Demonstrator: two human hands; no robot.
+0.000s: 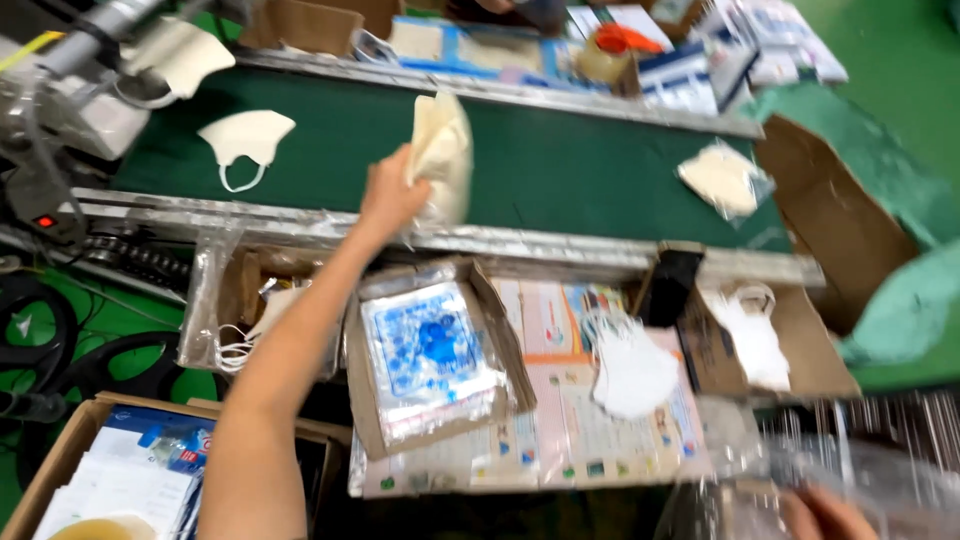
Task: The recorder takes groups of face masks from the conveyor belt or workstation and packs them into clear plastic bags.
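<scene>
Left hand grasps cream masks; right hand, cut off, seemingly grips blurred clear plastic.

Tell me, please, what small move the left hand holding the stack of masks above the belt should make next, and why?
Probably lower it and let go: the left hand holds the stack of cream masks just above the green belt, where a bagged stack already lies.

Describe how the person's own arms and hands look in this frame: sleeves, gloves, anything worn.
Both hands are bare, with no gloves. The left hand comes off a long forearm that shows no sleeve, watch or band along its visible length. The right hand appears only partly at the bottom edge, blurred behind clear plastic film; no glove or ring can be made out, and its wrist is out of frame.
</scene>
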